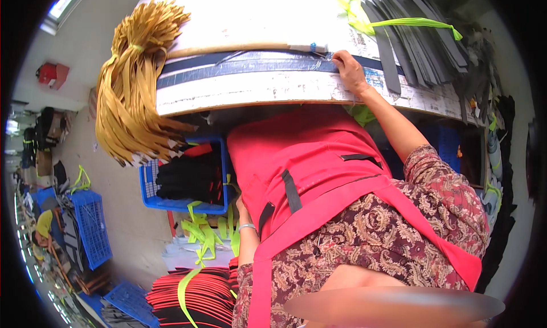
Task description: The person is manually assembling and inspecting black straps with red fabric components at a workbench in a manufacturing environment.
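Observation:
My right hand (pixel 351 72) rests over the white tabletop (pixel 245 91), thumb and fingertips pinched together. What they hold, if anything, is too small to make out. Just left of the fingertips ends a long wooden stick (pixel 239 46) with a grey tip. Below it runs a dark blue strip (pixel 250 67) with a shiny, clear-looking covering, stretching toward my right hand. My left hand (pixel 242 210) hangs low beside the red apron (pixel 307 151), next to a blue crate (pixel 185 205). Its fingers are hidden, and a bracelet circles the wrist.
A tied bundle of tan straps (pixel 128 94) droops over the table's left edge. Grey strips (pixel 413 43) with a neon-yellow tie lie at the right. Stacked red-edged black pieces (pixel 188 296) and yellow ties (pixel 202 237) sit below left. Another person (pixel 44 222) is far left.

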Motion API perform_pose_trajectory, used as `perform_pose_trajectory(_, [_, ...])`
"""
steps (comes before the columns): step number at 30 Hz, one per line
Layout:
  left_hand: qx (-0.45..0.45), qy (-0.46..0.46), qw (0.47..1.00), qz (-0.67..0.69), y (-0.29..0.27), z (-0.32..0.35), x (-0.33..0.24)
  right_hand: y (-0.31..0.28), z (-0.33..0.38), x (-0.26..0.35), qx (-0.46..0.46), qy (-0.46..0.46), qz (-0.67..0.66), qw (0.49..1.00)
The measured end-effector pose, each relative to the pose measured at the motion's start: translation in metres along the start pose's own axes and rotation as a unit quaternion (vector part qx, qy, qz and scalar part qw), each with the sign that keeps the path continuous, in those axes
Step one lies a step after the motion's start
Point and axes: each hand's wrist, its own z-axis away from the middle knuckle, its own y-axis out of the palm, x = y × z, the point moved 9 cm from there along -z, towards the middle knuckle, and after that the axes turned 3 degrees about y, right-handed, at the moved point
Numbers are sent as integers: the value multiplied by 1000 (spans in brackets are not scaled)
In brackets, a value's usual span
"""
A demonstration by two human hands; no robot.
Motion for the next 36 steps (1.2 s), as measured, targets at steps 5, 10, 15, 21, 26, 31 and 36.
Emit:
perform_pose_trajectory(5, [20,9,999,-30,6,0,-7,28,-32,51,25,-37,84,995])
perform_pose_trajectory(10, [9,7,999,-42,5,3,-11,74,-54,88,55,-168,267,947])
perform_pose_trajectory(15, [-57,-3,998,9,-14,8,1,46,-49,56,62,-159,276,946])
perform_pose_trajectory(21, [-68,1,996,57,-36,-22,46,-12,-36,-10,-43,-139,354,924])
perform_pose_trajectory(26, [-47,32,993,105,-33,-27,-22,-17,-37,-1,-22,-116,226,967])
perform_pose_trajectory(31, [-35,169,975,139,-41,-10,-143,45,-25,75,58,-104,23,993])
perform_pose_trajectory(36, [-52,304,945,107,-34,46,-260,51,-11,114,-2,-190,165,968])
